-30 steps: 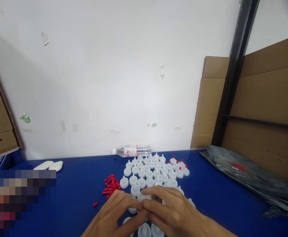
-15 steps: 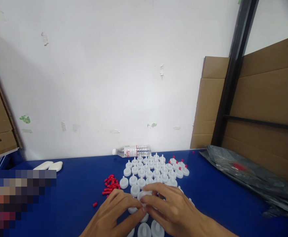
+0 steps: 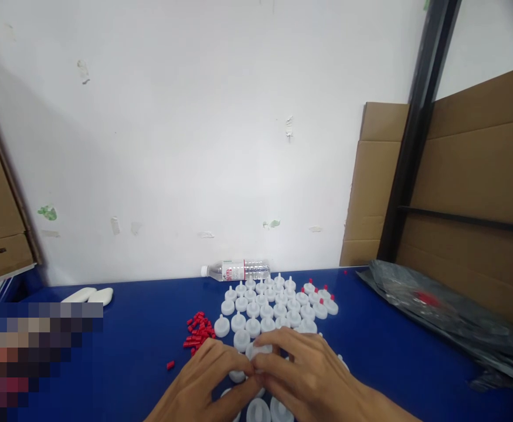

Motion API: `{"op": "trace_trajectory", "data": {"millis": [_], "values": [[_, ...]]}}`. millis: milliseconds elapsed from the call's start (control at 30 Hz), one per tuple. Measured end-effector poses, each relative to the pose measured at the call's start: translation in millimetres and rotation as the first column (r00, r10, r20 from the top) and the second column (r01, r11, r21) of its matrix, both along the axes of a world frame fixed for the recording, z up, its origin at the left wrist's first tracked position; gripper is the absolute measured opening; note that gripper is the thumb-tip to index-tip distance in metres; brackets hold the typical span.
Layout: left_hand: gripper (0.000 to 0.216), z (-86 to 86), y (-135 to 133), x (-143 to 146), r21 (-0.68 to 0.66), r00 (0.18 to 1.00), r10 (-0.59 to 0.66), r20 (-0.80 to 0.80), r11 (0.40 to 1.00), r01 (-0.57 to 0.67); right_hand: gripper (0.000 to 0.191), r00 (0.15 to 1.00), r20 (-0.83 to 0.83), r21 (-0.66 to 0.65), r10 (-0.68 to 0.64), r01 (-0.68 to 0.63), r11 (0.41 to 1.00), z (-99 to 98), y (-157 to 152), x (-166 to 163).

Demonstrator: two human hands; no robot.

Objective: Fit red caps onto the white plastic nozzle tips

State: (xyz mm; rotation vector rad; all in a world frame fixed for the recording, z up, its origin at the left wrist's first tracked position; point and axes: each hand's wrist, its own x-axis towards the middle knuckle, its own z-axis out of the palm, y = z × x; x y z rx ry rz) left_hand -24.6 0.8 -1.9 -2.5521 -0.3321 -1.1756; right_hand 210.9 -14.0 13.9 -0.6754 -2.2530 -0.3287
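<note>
My left hand [image 3: 210,378] and my right hand [image 3: 302,366] meet at the front of a group of white nozzle caps [image 3: 252,328]. Thumbs and fingers of both hands are pinched together at the spout of one white nozzle cap [image 3: 260,392], whose upper part they cover. Just behind the fingertips sits another white cap [image 3: 258,350], partly under my right fingers. Several caps at the right rear carry small red tips [image 3: 322,302]. A pile of small red tips [image 3: 200,331] lies beyond my left hand, with one loose red tip [image 3: 170,365] apart from it.
A clear plastic bottle [image 3: 234,270] lies on its side by the wall. Two white rounded objects [image 3: 100,296] rest at the left of the blue table [image 3: 137,328]. Dark plastic bags [image 3: 432,310] lie at the right, near cardboard [image 3: 471,176] and a black post [image 3: 403,152].
The view has shifted slightly. Both hands stay together at the same cap, with the fingertips only a little moved; the caps and red tips around them look unchanged.
</note>
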Motion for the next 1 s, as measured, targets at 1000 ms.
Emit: {"op": "trace_trajectory", "data": {"millis": [1000], "values": [[0.024,9.2,9,-8,-0.063,0.989,0.136,0.054,0.989,-0.133,0.019,0.988,-0.129,0.101,0.085,-0.072,0.992,7.6,-1,2]]}}
